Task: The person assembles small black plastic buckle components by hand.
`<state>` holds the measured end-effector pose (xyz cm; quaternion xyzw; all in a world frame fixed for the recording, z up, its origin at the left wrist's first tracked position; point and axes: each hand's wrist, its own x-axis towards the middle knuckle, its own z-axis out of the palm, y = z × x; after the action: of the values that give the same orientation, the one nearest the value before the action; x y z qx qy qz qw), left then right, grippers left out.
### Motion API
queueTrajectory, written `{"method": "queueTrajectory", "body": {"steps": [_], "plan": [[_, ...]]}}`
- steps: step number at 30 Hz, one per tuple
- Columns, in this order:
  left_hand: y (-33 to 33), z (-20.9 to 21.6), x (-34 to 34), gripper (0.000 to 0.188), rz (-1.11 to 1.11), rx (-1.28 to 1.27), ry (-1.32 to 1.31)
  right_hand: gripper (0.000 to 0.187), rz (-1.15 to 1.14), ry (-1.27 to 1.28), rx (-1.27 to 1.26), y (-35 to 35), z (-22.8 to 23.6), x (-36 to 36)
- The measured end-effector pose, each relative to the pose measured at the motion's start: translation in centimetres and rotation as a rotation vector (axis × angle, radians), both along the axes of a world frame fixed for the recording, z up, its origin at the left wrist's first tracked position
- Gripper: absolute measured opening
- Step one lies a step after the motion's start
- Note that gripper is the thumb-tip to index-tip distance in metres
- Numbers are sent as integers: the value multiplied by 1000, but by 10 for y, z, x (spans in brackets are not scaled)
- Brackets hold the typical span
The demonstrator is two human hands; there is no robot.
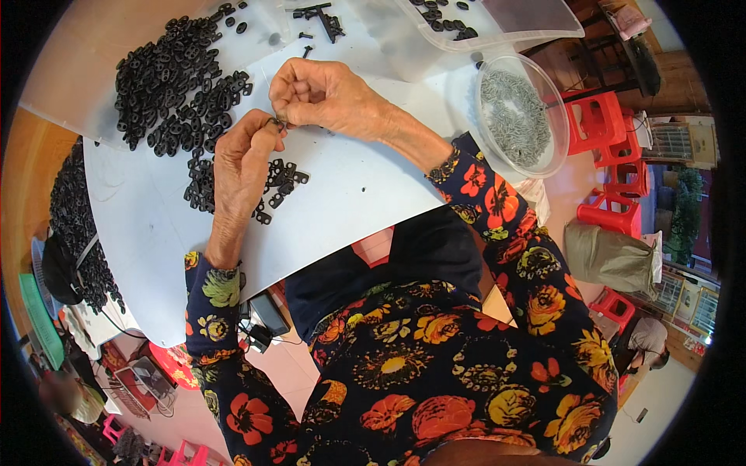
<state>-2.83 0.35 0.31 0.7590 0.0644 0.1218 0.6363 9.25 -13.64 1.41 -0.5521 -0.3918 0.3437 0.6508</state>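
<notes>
One white counter [357, 198] carries one clear box [536, 17], cut off at the top; one big heap of black pieces [167, 89], too many to count; and one round tub [560, 116] of uncountable metal bits [536, 124]. The left hand [242, 151] and right hand [332, 97] meet above the counter, both pinched on one small dark piece [277, 123], mostly hidden.

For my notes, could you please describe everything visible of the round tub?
The round tub, apparently clear plastic, is open-topped with a pale rim. It stands upright on the right of the white table, holding small silvery metal-looking pieces around a bare patch. Neither left hand nor right hand touches it.
</notes>
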Motion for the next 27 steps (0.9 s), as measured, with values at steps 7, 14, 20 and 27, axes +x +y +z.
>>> {"method": "queueTrajectory", "body": {"steps": [7,14,20,27], "plan": [[-4,0,-1,19,37,167,-53,16,-78,-142,-23,-1,-10,2],[-2,-2,0,20,53,103,-7,12,-130,-212,-66,0,-16,6],[-12,0,1,20,99,164,-126,16,-188,-387,-74,-2,-15,1],[-2,-4,1,23,88,127,-18,18,-242,-118,-17,-1,-10,-1]]}}
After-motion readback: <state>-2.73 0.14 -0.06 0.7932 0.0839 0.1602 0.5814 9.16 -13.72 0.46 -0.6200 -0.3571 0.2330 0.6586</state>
